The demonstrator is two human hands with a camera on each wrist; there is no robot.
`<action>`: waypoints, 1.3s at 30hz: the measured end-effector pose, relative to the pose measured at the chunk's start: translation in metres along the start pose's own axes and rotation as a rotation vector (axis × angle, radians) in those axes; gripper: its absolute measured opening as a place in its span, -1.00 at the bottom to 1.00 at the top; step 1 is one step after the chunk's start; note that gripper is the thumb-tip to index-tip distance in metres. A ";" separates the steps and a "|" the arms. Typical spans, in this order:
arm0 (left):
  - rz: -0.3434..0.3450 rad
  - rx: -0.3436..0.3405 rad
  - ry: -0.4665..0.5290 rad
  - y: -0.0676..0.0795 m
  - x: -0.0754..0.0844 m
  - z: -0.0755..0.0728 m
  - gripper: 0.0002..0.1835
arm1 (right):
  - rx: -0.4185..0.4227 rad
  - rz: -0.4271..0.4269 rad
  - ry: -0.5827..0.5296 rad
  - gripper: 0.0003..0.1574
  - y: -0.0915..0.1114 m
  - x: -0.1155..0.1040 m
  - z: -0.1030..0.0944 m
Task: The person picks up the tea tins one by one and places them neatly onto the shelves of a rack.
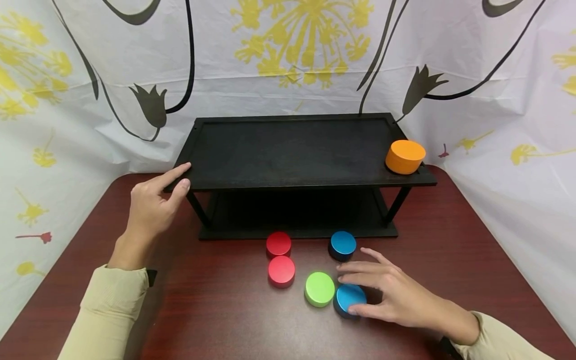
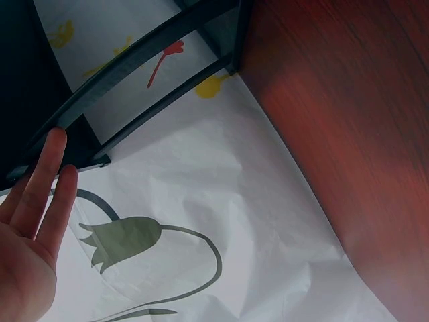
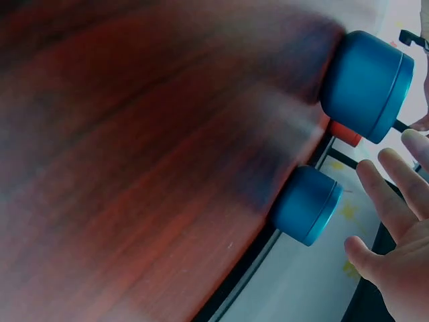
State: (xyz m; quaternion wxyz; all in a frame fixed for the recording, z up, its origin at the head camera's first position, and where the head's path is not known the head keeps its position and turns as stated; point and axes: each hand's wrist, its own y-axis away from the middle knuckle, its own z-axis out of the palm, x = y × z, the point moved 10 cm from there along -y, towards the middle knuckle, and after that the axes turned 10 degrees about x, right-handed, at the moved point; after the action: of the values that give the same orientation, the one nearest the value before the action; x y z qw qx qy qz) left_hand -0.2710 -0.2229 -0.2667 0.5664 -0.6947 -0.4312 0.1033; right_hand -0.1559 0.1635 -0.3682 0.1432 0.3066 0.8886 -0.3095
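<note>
My left hand [image 1: 153, 207] rests at the front left corner of a black two-tier shelf [image 1: 288, 155]; its extended fingers [image 2: 50, 181] touch the shelf's side in the left wrist view. My right hand [image 1: 389, 290] hovers with spread fingers over the nearer blue round block [image 1: 349, 299], its thumb at the block's rim. A farther blue block [image 1: 343, 244] stands just beyond the fingertips. Both blue blocks also appear in the right wrist view, the larger-looking block [image 3: 365, 87] beside the fingers. A green block [image 1: 319, 289] sits left of the nearer blue block.
Two red blocks, one farther [image 1: 278, 244] and one nearer [image 1: 281, 271], stand in front of the shelf. An orange block [image 1: 405, 157] sits on the upper tier's right end. White patterned cloth [image 1: 288, 95] surrounds the dark red table [image 1: 216, 300].
</note>
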 end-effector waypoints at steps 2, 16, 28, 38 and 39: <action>0.000 -0.001 0.000 0.000 0.000 0.000 -0.66 | 0.001 0.002 0.002 -0.49 0.001 0.000 0.000; -0.003 -0.001 0.003 0.001 0.000 0.001 -0.66 | 0.013 -0.027 -0.002 -0.52 0.009 0.000 0.003; -0.003 -0.003 0.003 0.001 0.000 0.000 -0.66 | -0.012 -0.044 -0.014 -0.45 0.012 -0.001 0.006; -0.010 -0.007 0.005 0.001 -0.001 0.000 -0.66 | -0.041 -0.039 -0.044 -0.44 0.012 0.000 0.008; -0.009 -0.003 0.004 0.001 -0.001 -0.001 -0.66 | -0.040 -0.042 -0.047 -0.44 0.011 0.000 0.008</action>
State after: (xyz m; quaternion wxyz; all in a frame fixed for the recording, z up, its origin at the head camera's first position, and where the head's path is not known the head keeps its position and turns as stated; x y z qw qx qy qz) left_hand -0.2707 -0.2237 -0.2674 0.5667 -0.6937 -0.4335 0.0988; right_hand -0.1482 0.1653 -0.3795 0.1636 0.2776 0.8973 -0.3018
